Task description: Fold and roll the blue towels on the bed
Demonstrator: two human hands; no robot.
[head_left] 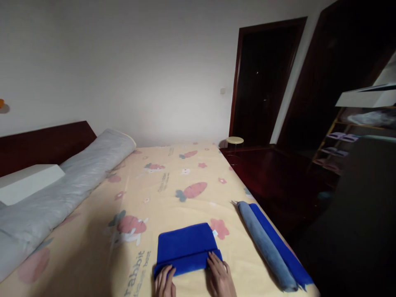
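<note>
- The blue towel lies flat on the bed, near its front edge and slightly right of centre.
- The towel's near edge is turned over into a thick fold or roll running left to right.
- The left hand rests on the left end of that fold, palm down, fingers together and pointing away from the person; the fingertips touch the cloth.
- The right hand rests on the right end of the fold, palm down, fingers slightly spread, fingertips on the cloth.
- Neither hand is seen to be closed around the towel; both press on it from above. The towel lies directly ahead of both hands, its far part untouched.
- Two rolled towels, one grey and one blue, lie side by side along the bed's right edge, well apart from the right hand.
- A grey rolled quilt lies along the bed's left side, against a dark headboard.
- A white box sits on the quilt.
- The sheet carries a carrot and rabbit print.
</note>
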